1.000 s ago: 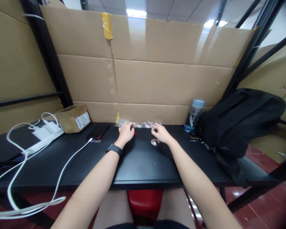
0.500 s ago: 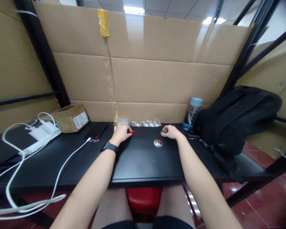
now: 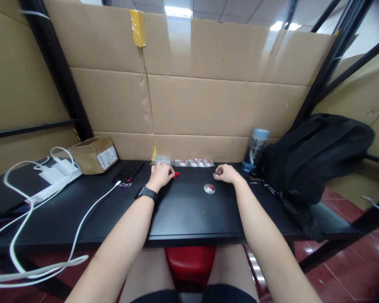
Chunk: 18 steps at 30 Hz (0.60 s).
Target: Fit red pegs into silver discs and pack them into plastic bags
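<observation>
My left hand (image 3: 160,174), a dark watch on its wrist, rests low over the far part of the black table. Its thumb and fingers are closed at a small cluster of red pieces (image 3: 176,174), too small to make out fully. To the right, my right hand (image 3: 227,173) pinches the edge of a shiny round metal disc (image 3: 215,175), partly covered by the fingers. Closer to me lies a second shiny round disc (image 3: 209,189) with a red spot on it. Behind the hands stretches a row of clear bags (image 3: 194,163) holding similar discs with red bits.
More clear plastic bags (image 3: 162,160) lie behind my left hand. Leftward are a phone (image 3: 128,171) on a white cable, a cardboard box (image 3: 93,155) and a white power strip (image 3: 53,183). A water bottle (image 3: 255,149) and black backpack (image 3: 318,155) stand at the right.
The view has shifted very slightly. My left hand has shifted a little by the red pieces; my right hand stays at the disc.
</observation>
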{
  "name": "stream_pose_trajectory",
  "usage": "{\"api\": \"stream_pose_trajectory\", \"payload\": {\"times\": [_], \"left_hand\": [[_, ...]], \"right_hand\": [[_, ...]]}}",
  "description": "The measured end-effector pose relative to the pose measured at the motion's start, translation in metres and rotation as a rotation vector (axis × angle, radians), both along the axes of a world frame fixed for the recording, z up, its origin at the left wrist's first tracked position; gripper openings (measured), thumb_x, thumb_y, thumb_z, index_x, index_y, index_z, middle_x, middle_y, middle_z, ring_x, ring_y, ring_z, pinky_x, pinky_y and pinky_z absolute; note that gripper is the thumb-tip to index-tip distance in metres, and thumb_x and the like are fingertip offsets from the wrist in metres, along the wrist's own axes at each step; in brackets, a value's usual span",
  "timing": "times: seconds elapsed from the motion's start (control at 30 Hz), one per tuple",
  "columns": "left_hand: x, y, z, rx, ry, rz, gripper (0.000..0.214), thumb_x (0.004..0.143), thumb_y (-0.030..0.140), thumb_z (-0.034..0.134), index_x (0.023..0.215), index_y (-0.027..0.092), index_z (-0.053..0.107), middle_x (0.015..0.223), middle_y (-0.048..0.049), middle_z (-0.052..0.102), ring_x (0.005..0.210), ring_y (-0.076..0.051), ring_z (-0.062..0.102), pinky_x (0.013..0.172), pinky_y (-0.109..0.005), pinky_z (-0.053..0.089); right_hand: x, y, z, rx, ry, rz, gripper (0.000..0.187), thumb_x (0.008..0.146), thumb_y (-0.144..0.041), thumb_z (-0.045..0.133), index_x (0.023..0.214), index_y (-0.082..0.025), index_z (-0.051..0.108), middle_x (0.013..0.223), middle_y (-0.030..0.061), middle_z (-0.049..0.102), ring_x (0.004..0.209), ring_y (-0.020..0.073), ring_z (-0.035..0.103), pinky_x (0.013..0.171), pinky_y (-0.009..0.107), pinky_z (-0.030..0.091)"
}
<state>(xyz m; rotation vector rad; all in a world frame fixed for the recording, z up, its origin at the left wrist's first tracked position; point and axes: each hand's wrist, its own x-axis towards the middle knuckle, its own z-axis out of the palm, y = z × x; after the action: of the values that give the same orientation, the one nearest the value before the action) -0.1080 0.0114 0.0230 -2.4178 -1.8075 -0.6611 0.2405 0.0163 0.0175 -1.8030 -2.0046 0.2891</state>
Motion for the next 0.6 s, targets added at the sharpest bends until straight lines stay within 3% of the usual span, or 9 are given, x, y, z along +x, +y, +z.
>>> {"api": "stream_pose_trajectory", "payload": {"times": [0.27,0.43,0.6], "left_hand": [[0.004,-0.009,0.013,0.040,-0.083,-0.043,0.012,0.091,0.031,0.062,0.087,0.027,0.072,0.101,-0.0045,0.076,0.111,-0.030,0.059,0.098,-0.045,0.032],[0.022,-0.022,0.029,0.034,-0.211,-0.193,0.010,0.090,0.032,0.065,0.096,0.025,0.071,0.099,-0.0012,0.078,0.095,-0.023,0.068,0.094,-0.039,0.036],[0.041,-0.036,0.034,0.140,-0.280,-0.252,0.015,0.091,0.035,0.064,0.098,0.028,0.075,0.108,-0.0025,0.077,0.108,-0.026,0.064,0.094,-0.039,0.037]], "right_hand": [[-0.010,-0.007,0.010,0.114,0.138,0.022,0.030,0.067,-0.031,0.084,0.094,-0.022,0.075,0.095,0.0036,0.076,0.088,0.0193,0.070,0.079,0.027,0.050],[-0.034,-0.011,0.013,0.108,0.426,0.176,0.036,0.069,-0.028,0.082,0.102,-0.019,0.072,0.101,0.0051,0.075,0.073,0.0147,0.067,0.074,0.028,0.053],[-0.064,-0.017,0.014,0.097,0.694,0.377,0.048,0.066,-0.031,0.086,0.110,-0.018,0.069,0.112,0.0091,0.072,0.076,0.0146,0.068,0.077,0.031,0.056]]}}
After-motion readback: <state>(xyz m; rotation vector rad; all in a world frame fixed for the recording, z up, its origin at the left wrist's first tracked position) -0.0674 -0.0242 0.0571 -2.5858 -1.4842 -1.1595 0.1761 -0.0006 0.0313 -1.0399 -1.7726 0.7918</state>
